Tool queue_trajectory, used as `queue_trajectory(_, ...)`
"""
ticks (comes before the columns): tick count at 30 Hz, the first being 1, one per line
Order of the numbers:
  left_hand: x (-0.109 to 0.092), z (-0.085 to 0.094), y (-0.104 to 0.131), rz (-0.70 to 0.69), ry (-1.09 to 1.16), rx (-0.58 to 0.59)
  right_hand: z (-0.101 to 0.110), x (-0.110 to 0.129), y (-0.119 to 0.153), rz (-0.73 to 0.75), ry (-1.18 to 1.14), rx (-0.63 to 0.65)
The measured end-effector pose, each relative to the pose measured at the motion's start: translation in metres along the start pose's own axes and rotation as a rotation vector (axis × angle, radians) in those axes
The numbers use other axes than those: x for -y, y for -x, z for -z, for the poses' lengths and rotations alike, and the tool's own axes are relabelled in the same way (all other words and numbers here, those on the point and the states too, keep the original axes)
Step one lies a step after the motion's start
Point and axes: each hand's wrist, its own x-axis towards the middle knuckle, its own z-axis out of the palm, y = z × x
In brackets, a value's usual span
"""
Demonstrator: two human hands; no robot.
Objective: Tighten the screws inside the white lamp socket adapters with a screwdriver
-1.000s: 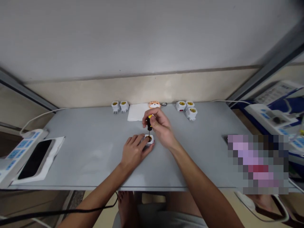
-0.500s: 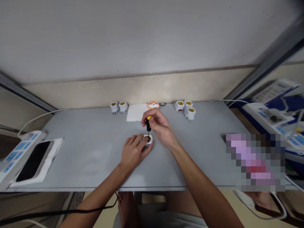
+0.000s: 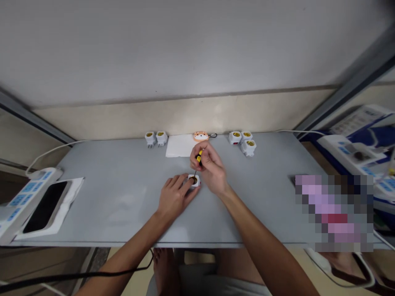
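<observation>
A small white lamp socket [image 3: 194,180] with a brass-coloured opening rests on the grey table. My left hand [image 3: 175,194] grips it from the left, thumb at its near side and a finger at its rim. In my right hand [image 3: 211,167] is a screwdriver [image 3: 199,158] with a yellow and black handle. Its thin shaft slants down to the left, and the tip is at the socket's opening; how deep it reaches is hidden. Two similar sockets with plug pins, one of them a white socket [image 3: 161,138], stand at the back left.
Three more sockets [image 3: 248,147] cluster at the back right. An orange and white animal-faced case [image 3: 201,136] lies by a white paper sheet [image 3: 179,146]. A phone [image 3: 46,206] and power strip [image 3: 31,193] are on the left. A pixelated patch covers the right end.
My right hand has risen slightly and shifted right, so the screwdriver has gone from nearly upright to tilted. The left hand stays on the socket.
</observation>
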Motion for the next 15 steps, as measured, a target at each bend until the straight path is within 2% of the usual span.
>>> queue_trajectory(15,-0.0001,0.0012,0.0004,0.003,0.007,-0.027,-0.0044,-0.0005,0.0062,0.006,-0.029,0.034)
